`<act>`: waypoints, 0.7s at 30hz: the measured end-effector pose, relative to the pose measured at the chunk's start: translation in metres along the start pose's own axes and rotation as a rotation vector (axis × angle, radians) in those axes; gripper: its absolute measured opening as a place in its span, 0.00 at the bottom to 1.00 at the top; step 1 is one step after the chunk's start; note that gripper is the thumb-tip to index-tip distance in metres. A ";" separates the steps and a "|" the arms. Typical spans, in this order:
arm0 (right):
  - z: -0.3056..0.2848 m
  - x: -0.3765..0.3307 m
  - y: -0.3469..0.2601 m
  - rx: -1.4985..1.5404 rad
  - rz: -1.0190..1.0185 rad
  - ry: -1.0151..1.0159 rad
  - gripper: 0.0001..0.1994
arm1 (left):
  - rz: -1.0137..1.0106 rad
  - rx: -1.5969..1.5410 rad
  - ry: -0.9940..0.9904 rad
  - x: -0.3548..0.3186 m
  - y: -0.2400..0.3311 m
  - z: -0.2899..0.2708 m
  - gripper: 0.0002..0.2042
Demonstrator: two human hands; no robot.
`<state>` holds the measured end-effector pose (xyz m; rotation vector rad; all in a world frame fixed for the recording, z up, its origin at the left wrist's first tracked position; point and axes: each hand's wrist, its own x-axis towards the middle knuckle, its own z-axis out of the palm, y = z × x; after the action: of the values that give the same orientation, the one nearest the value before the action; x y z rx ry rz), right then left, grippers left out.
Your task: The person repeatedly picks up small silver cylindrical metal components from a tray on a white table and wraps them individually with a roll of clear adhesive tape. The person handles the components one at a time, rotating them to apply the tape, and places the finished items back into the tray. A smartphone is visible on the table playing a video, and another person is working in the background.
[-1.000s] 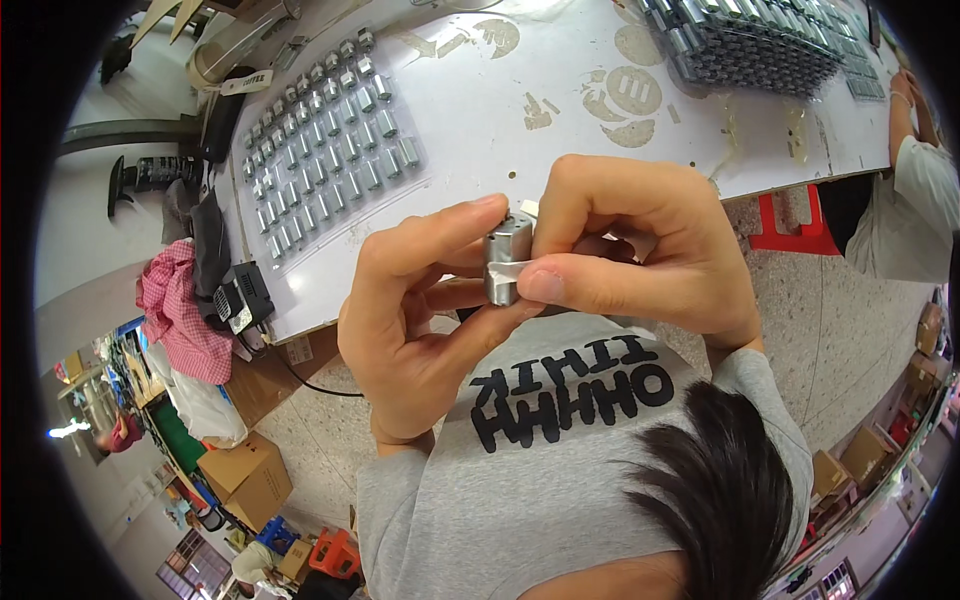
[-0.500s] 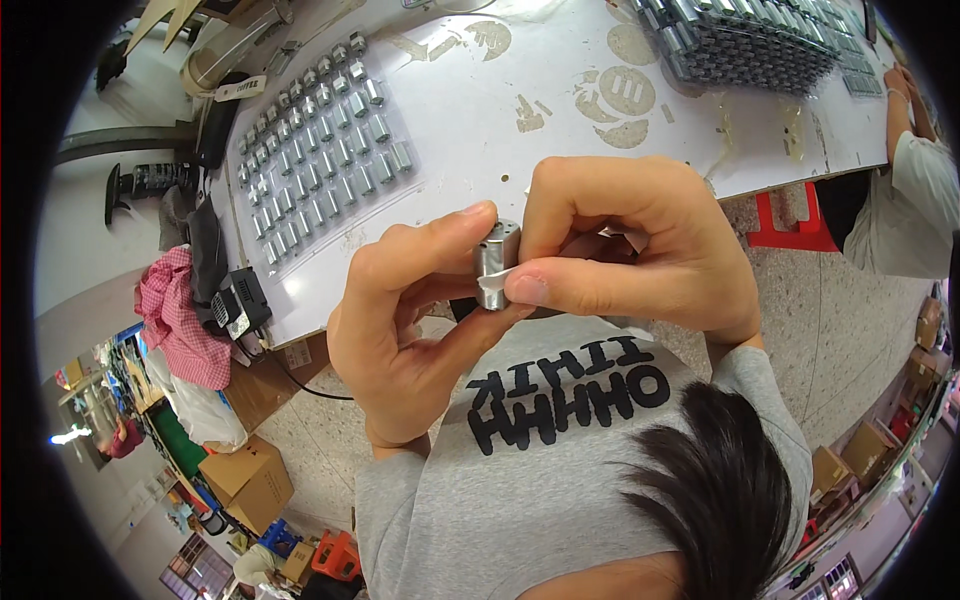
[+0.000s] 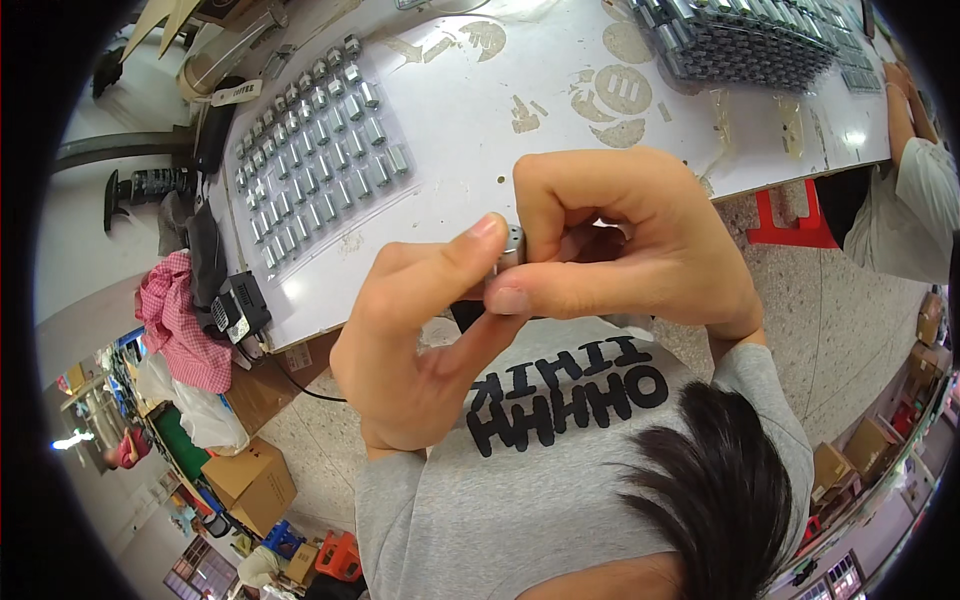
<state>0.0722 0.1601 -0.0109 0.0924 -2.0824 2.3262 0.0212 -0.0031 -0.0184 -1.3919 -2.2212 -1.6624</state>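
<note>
Between my hands is a small silver cylindrical motor (image 3: 514, 246), held above the near side of the table with its holed end up. My left hand (image 3: 410, 325) is closed on it, thumb by the top end and fingers lower down. My right hand (image 3: 635, 240) is closed too: its thumb lies across the front of the motor and its bent index finger is at the far side. The two hands cover most of the motor's body. The white strip seen earlier on its side is hidden beneath my right thumb.
A clear plastic tray (image 3: 330, 215) of similar motors lies on the white table (image 3: 450, 130) at left. Stacked trays of motors (image 3: 740, 50) stand at the far right. A black box-shaped device (image 3: 240, 305) sits at the left edge. Another person's arm (image 3: 905, 105) rests at right.
My right thumb has slid left across the motor, covering the white strip and most of the silver body. My left thumb has moved slightly right, and the motor has turned a little.
</note>
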 end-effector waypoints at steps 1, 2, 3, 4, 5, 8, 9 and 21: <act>-0.001 0.001 0.001 -0.022 -0.024 0.003 0.13 | 0.036 0.044 -0.008 0.002 -0.001 0.000 0.26; -0.001 0.003 0.001 -0.114 -0.028 -0.003 0.14 | 0.054 0.058 0.008 0.001 -0.001 0.002 0.26; -0.001 0.004 0.001 -0.205 -0.031 -0.010 0.15 | 0.047 0.050 0.021 0.000 -0.001 0.003 0.26; -0.002 0.006 0.001 -0.297 -0.034 -0.016 0.15 | 0.040 0.043 0.036 0.000 -0.001 0.004 0.26; -0.005 0.007 0.002 -0.303 -0.049 -0.036 0.15 | 0.009 0.014 0.045 0.000 -0.002 0.005 0.26; -0.013 0.011 0.006 -0.184 -0.019 -0.098 0.12 | -0.064 -0.164 0.073 0.002 -0.008 0.010 0.26; -0.015 0.011 0.007 -0.052 0.041 -0.117 0.12 | -0.107 -0.234 0.081 0.000 -0.012 0.010 0.26; -0.018 0.002 0.004 0.133 0.054 -0.103 0.11 | -0.198 -0.570 0.156 -0.010 -0.023 0.012 0.26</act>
<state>0.0698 0.1771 -0.0169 0.1639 -1.9952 2.5430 0.0175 -0.0009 -0.0456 -1.0833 -1.9322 -2.5159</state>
